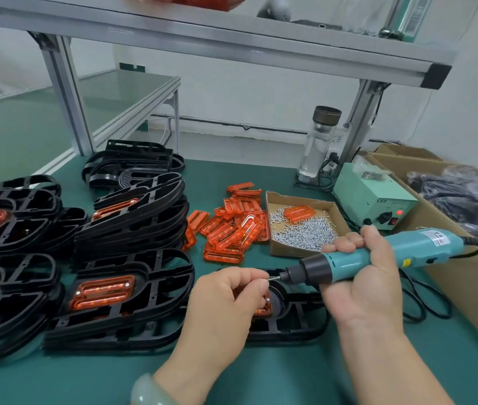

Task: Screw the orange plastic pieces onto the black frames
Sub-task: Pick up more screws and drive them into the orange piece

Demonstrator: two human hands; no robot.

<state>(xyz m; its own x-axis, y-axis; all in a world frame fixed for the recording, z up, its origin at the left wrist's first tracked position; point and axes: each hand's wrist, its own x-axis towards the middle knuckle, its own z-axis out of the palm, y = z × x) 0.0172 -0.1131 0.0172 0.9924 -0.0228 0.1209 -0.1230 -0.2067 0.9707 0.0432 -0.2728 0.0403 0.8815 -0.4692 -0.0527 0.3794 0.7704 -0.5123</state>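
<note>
Shallow cardboard tray (pixel 287 250), far right on green table (pixel 290 375): loose silver screws (pixel 305 232) plus one orange plastic piece (pixel 299 213). Right hand (pixel 369 276) fingers wrapped round teal electric screwdriver (pixel 424 244), pointing left. Left hand (pixel 226 296) fingers curled, pinching thin metal bit (pixel 274 277); screw not discernible. Below the hands, black plastic frame (pixel 296 320) holds fitted orange piece (pixel 264 309). Spare orange pieces (pixel 231 226) left of tray.

Glossy translucent orange plastic pieces (pixel 231 226), matt black plastic frames (pixel 144 223) (shiny metal screws (pixel 305 232))
</note>
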